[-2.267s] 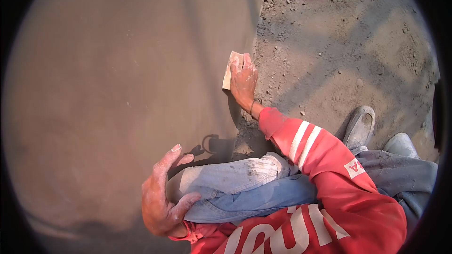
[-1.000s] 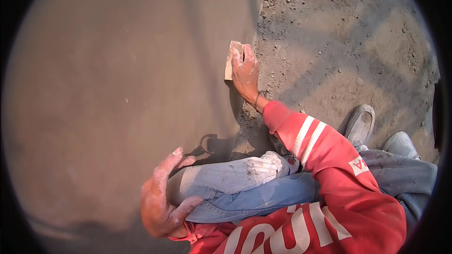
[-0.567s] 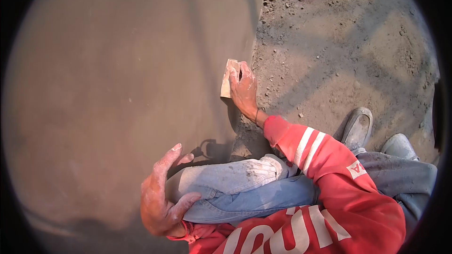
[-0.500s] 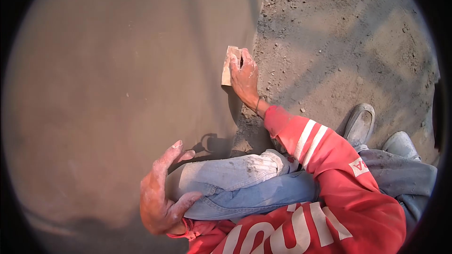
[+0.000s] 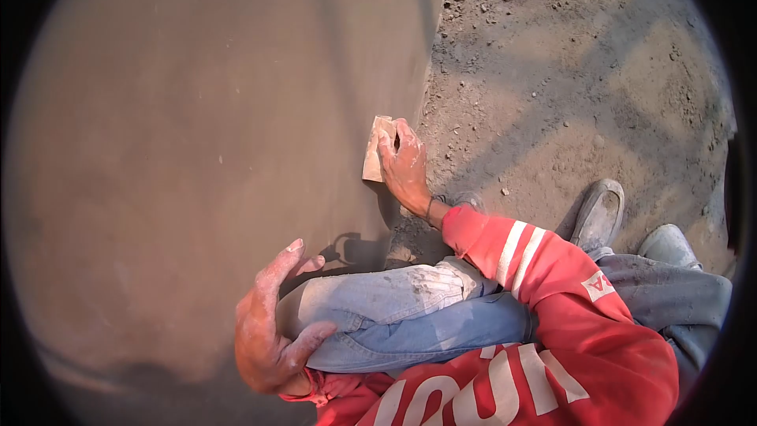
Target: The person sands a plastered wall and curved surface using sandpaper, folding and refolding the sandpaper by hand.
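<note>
My right hand (image 5: 406,167) is closed on a small, pale wooden float (image 5: 373,159), gripping it from its right side. The float lies against a smooth grey-brown plastered surface (image 5: 197,134), close to that surface's right edge; the handle is mostly hidden by my fingers. Down at the left, my left hand (image 5: 264,331) is beside my bent knee in blue jeans (image 5: 378,296). Its fingers and thumb are apart, with nothing between them, and pale dust coats them.
Rough ground (image 5: 544,95) with loose stones and crumbs borders the plastered surface on the right. Two dusty shoes (image 5: 601,213) and grey trouser legs (image 5: 670,288) are at the right; whose they are I cannot tell. Shadows cross the ground and plaster.
My right hand has moved with the float down the frame toward my knee, along the edge of the plastered surface. My left hand has stayed nearly still. A shoe tip now shows by my right wrist.
</note>
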A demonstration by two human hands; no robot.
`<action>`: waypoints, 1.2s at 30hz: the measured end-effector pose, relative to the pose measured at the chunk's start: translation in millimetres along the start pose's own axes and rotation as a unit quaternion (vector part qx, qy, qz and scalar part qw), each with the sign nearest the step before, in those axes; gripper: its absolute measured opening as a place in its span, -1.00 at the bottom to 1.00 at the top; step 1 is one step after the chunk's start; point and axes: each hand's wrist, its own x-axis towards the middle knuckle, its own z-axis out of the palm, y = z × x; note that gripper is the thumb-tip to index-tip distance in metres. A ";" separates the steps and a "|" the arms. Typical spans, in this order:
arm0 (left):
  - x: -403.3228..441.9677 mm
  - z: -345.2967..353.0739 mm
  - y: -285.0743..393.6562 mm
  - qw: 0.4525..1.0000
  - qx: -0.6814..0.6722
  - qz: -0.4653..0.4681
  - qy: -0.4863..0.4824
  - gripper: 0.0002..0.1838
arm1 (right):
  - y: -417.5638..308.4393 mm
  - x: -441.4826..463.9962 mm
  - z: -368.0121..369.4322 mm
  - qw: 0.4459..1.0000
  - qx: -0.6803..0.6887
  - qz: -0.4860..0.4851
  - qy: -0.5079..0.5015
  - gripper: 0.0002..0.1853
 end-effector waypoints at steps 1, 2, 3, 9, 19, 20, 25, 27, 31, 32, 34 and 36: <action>-1.8 0.9 0.4 1.000 0.001 -0.004 0.001 -0.06 | -9.6 4.5 -6.3 1.000 0.009 0.000 0.001 -0.67; -4.1 1.1 1.4 1.000 0.006 -0.009 -0.006 -0.06 | -17.0 11.1 -10.3 1.000 0.019 0.004 0.001 -0.69; -4.4 0.3 1.8 1.000 0.012 -0.011 -0.011 -0.06 | -19.0 16.7 -10.5 1.000 0.030 0.007 0.003 -0.71; -4.9 -1.0 0.8 1.000 0.014 -0.008 0.008 -0.05 | -12.4 -4.5 -5.9 1.000 0.026 0.003 0.009 -0.75; -9.9 -0.3 2.8 1.000 0.020 -0.015 -0.007 -0.04 | -29.3 1.8 -9.3 0.998 0.060 0.010 -0.003 -0.78; -11.5 3.0 2.8 1.000 0.024 -0.013 -0.002 -0.04 | -29.4 7.6 -5.9 0.997 0.062 -0.043 0.025 -0.79; -10.3 1.4 1.9 0.999 0.030 -0.024 0.010 -0.05 | -15.2 7.0 -0.3 0.998 0.054 0.014 0.025 -0.79; -8.7 0.4 0.3 1.000 0.022 -0.013 0.007 -0.04 | -22.6 5.1 -3.9 0.998 0.046 0.029 0.024 -0.80; -15.2 6.6 1.3 1.000 0.015 -0.007 0.004 -0.04 | -31.3 18.9 -12.9 1.000 0.028 0.000 0.010 -0.74; -15.1 6.4 0.9 1.000 0.014 -0.015 0.006 -0.04 | -24.6 22.4 -12.1 0.999 0.039 0.028 0.005 -0.73; -12.9 3.9 -0.8 1.000 0.011 -0.027 0.010 -0.05 | -1.2 26.2 -5.8 0.998 0.045 0.033 0.029 -0.74; -13.9 3.7 -2.4 1.000 0.020 -0.016 0.015 -0.05 | -10.5 31.7 -11.7 0.996 0.067 0.052 0.029 -0.75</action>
